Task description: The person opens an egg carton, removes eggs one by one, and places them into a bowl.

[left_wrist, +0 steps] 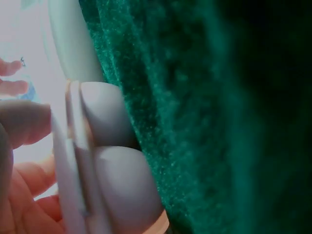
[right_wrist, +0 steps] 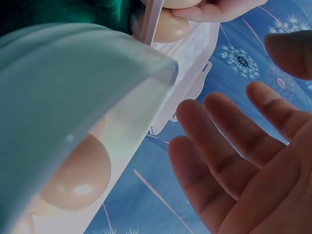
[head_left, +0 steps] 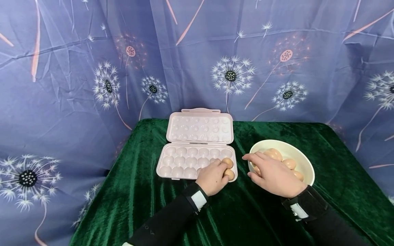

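A pale pink egg carton (head_left: 191, 128) lies with its lid raised and molded cups facing up. Two brown eggs, a farther egg (head_left: 227, 162) and a nearer egg (head_left: 229, 174), are at its right end. My left hand (head_left: 212, 178) bends over that end, its thumb and fingers pinching the nearer egg. The left wrist view catches the cup undersides (left_wrist: 129, 187). My right hand (head_left: 275, 176) reaches over the cream bowl (head_left: 307, 164), its fingers extended and spread with nothing in them. Several brown eggs (head_left: 289, 163) lie in the bowl, partly hidden by this hand.
Dark green velvet cloth (head_left: 138, 212) covers the table, with folds near the front. A blue dandelion-print curtain (head_left: 197, 51) hangs just behind the table's far edge. The bowl stands to the carton's right, with a narrow strip of cloth between them.
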Demonstrator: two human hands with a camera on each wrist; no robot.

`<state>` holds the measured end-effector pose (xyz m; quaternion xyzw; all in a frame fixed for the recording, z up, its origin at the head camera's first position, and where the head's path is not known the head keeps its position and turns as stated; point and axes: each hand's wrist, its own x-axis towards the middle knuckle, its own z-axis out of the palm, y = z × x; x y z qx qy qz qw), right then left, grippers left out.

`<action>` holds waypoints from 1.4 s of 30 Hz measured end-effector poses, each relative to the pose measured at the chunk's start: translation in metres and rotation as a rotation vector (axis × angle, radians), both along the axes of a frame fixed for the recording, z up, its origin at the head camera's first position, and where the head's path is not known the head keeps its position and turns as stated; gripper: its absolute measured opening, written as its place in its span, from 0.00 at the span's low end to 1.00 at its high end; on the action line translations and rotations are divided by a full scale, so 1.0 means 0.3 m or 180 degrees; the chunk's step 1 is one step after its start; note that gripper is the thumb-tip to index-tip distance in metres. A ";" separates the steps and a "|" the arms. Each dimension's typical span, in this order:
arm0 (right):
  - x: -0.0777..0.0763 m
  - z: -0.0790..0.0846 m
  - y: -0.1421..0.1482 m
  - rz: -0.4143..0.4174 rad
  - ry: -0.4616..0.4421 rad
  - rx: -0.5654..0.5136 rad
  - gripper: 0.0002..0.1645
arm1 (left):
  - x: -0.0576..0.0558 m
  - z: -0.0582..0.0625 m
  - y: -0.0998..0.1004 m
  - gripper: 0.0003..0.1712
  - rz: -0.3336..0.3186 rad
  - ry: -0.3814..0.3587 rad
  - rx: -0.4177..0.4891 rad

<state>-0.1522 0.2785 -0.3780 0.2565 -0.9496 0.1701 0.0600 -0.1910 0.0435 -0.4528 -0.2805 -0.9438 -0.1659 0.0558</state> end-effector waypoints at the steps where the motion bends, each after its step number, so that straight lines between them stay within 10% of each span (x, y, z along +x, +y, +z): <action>1: -0.001 -0.001 0.000 0.0003 0.0010 -0.0004 0.26 | 0.000 0.000 -0.001 0.17 0.0000 0.0019 0.0020; 15: -0.009 0.009 -0.017 0.0015 0.0066 -0.0007 0.29 | -0.011 0.031 -0.030 0.19 -0.0097 -0.0036 0.0959; 28: -0.013 0.019 -0.041 0.0096 0.0254 -0.0184 0.32 | -0.006 0.098 -0.042 0.21 -0.0348 0.0389 0.1576; 42: -0.007 0.033 -0.090 0.0403 0.0527 -0.0376 0.27 | 0.026 0.134 -0.030 0.15 -0.0686 0.0402 0.1725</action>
